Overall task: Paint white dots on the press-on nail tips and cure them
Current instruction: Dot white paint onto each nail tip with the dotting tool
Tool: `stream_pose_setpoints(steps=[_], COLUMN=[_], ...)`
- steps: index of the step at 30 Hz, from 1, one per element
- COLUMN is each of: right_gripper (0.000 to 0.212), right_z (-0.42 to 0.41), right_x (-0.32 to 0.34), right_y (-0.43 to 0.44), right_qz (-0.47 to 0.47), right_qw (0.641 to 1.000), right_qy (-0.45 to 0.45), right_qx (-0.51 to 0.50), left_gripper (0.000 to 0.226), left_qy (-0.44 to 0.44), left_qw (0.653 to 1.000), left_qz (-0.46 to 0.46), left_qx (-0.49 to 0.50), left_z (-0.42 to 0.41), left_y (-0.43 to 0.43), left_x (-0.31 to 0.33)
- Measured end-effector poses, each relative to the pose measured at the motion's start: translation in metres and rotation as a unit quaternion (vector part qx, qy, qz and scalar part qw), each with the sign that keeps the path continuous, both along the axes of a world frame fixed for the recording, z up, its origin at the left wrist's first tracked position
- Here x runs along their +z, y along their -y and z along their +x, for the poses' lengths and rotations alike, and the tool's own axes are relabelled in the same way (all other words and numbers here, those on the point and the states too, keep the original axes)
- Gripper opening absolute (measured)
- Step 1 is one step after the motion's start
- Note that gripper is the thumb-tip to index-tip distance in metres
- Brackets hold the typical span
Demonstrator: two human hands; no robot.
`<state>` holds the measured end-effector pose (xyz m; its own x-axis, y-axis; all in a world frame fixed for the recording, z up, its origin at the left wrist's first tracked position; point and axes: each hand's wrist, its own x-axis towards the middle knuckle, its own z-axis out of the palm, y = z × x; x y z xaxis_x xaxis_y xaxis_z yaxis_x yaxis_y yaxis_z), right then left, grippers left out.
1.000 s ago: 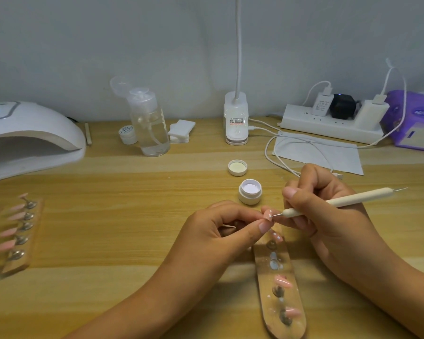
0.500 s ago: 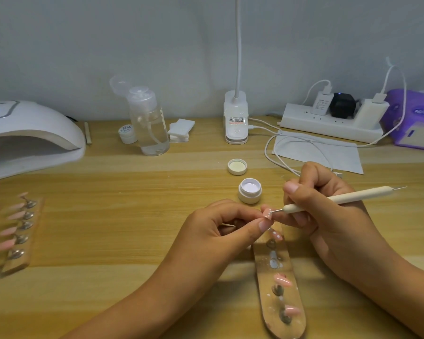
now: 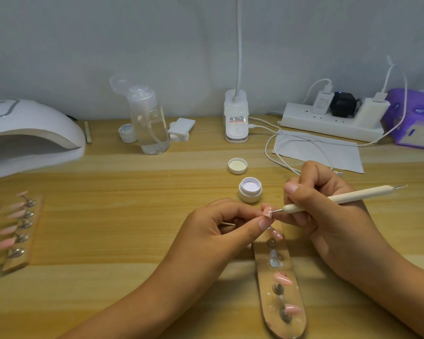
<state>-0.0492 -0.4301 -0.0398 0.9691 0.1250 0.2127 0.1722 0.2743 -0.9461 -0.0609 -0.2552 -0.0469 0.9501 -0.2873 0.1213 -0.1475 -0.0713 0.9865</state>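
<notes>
Neither hand is shifting much from a second ago; the pen tip is staying at the nail.

Head view: the left hand (image 3: 213, 231) is pinching one pink nail tip (image 3: 267, 213) between thumb and forefinger, holding it up over the middle of the table (image 3: 132, 241), above the far end of the holder (image 3: 269, 311). White dots are already showing on it. The right hand (image 3: 328, 216) is gripping the pen (image 3: 340, 197) in a writing hold, fingers curled round its front part.

The metal point is meeting the nail from the right. The pen's long axis is running from the nail rightward and slightly toward the far edge, so any further dot is falling to the right hand. The open jar (image 3: 250, 189) of white is standing just beyond the nail, toward the far edge, near enough for reloading. The lamp (image 3: 30, 128) is sitting at the far left corner, well apart, on the left hand's side; curing is judged not yet begun.
</notes>
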Motion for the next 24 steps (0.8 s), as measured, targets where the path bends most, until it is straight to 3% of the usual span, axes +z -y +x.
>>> stream_pose_setpoints(steps=[15,20,24], right_gripper=[0.027,0.027,0.031], right_z=[0.000,0.001,0.008], right_x=[-0.002,0.003,0.008], right_y=[0.001,0.000,0.010], right_qz=[-0.018,0.063,0.137], right_qw=[1.000,0.998,0.980], right_qy=[0.018,-0.030,-0.096], right_qx=[-0.012,-0.003,0.104], left_gripper=[0.022,0.022,0.016], left_qy=[-0.006,-0.009,-0.013], left_qw=[1.000,1.000,0.998], left_qz=[-0.005,-0.019,-0.054], left_qx=[0.005,0.003,-0.011], left_z=[0.000,-0.002,-0.004], left_y=[0.001,0.001,-0.001], left_x=[0.002,0.003,0.006])
